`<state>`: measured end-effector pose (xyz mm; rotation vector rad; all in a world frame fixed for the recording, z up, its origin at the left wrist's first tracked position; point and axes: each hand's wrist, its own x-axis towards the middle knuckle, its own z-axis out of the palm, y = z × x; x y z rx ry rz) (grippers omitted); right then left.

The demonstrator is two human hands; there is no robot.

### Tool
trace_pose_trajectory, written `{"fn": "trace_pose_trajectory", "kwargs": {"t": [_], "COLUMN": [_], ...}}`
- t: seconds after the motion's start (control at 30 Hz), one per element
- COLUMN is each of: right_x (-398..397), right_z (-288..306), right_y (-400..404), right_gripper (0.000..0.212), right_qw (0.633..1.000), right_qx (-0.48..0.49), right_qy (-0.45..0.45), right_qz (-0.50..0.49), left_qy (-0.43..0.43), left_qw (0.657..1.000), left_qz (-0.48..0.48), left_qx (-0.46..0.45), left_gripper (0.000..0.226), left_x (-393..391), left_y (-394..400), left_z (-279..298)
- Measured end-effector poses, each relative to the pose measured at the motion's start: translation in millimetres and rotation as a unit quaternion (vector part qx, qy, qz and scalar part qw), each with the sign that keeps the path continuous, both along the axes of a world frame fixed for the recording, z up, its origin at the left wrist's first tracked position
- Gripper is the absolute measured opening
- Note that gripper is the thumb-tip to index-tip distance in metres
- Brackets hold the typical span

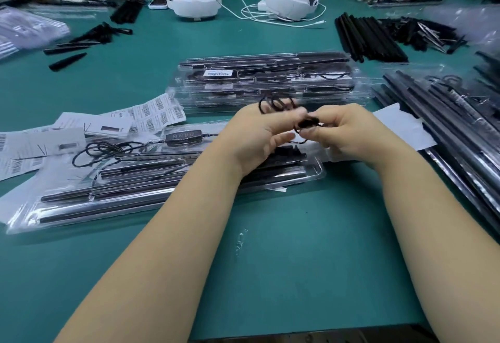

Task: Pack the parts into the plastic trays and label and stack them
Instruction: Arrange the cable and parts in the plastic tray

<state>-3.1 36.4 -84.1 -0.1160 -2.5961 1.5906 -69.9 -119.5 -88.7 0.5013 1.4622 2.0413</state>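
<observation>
At the middle of the frame my left hand [259, 131] and right hand [343, 129] each pinch the coiled black cable [278, 104], its loops rising just above my left grip. Beneath my wrists on the green bench [270, 248] lies an open plastic tray [162, 180] holding black rods and a cable with a controller; above centre, a stack of closed trays [270, 85], the top one labelled.

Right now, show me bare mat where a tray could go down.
Widest bare mat: near edge, right of the forearms. More beyond the stack, before the headsets. Crowded: labels left, rods right.
</observation>
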Motion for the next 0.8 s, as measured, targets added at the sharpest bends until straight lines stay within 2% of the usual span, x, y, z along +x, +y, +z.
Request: {"fn": "trace_pose_trajectory", "kwargs": {"t": [0.03,0.1,0.2,0.3,0.37,0.5,0.67,0.8], "right_x": [0,-1,0,6,10,12,15,16], "right_z": [0,0,2,4,8,17,18,19], "right_y": [0,1,5,20,23,8,-6,-18], "right_gripper": [0.026,0.024,0.012,0.015,0.007,0.018,0.029,0.032], "right_qw": [1.000,1.000,0.998,0.993,0.995,1.000,0.995,0.991], "right_qx": [-0.009,0.002,0.034,0.025,0.020,0.020,0.096,0.097], "right_qy": [-0.005,-0.010,-0.046,-0.100,-0.082,0.010,0.035,0.065], "right_qz": [0.017,0.015,-0.017,-0.050,-0.052,-0.012,0.018,0.059], "left_qy": [0.063,0.106,0.038,-0.083,-0.128,-0.131,-0.162,-0.174], "left_qw": [0.997,0.993,0.997,0.990,0.984,0.980,0.974,0.972], "left_qz": [-0.010,-0.010,0.058,0.109,0.120,0.149,0.158,0.153], "left_qx": [-0.036,-0.044,-0.019,0.013,0.037,0.024,0.029,0.044], "left_gripper": [0.014,0.014,0.023,0.023,0.020,0.020,0.020,0.022], "left_x": [2,7,8,1,0,2,1,3], "left_y": [1,5,13,14,14,15,13,13], "left_z": [-2,-4,-5,-4,-3,0,1,3]}}
